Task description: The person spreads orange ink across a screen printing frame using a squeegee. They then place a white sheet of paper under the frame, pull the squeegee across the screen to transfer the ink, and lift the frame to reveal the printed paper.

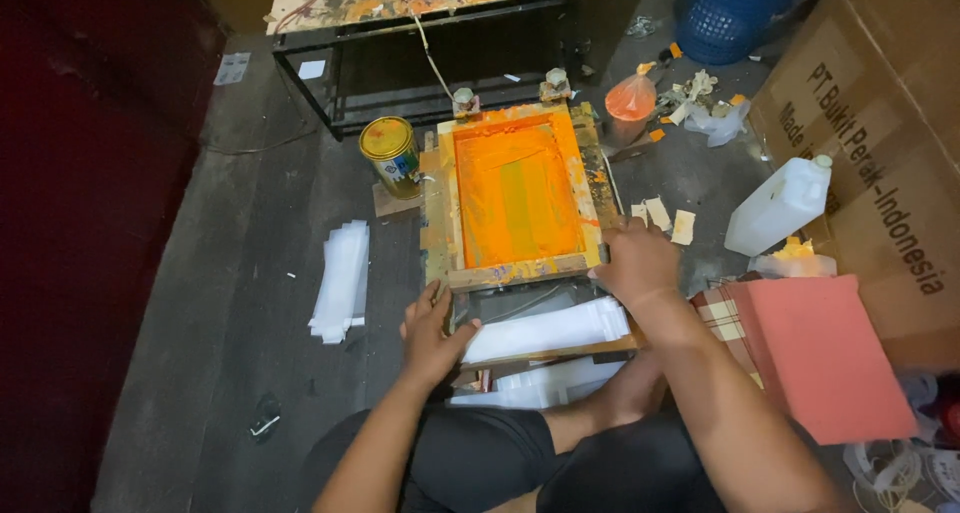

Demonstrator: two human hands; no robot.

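Here, the lines go from the largest thing to the smallest.

Cardboard box (880, 123): very big, brown, at the far right, with dark printed letters on its side; it stands near the work and well apart from the hands.
Red board (815, 358): flat, salmon-red, lying at the right, just beside the right forearm.
Printing frame (515, 193): wooden, full of wet orange ink, lying in front of the person. I think the ink can smear if the frame slips or tilts.
White jug (780, 205): plastic, leaning, between frame and box; it may tip over if an elbow pushes it.
White sheets (545, 330): a stack under the near edge of the frame; I think a sheet can shift and take the print crooked.
Second white stack (341, 278): on the floor at the left, apart.
Right hand (637, 261): closed over the near right corner of the frame, grasping it.
Left hand (432, 331): fingers spread, pressing the left end of the sheets.
Paint can (391, 155): small, yellow, with a printed label, touching the left side of the frame; a knock may spill it.
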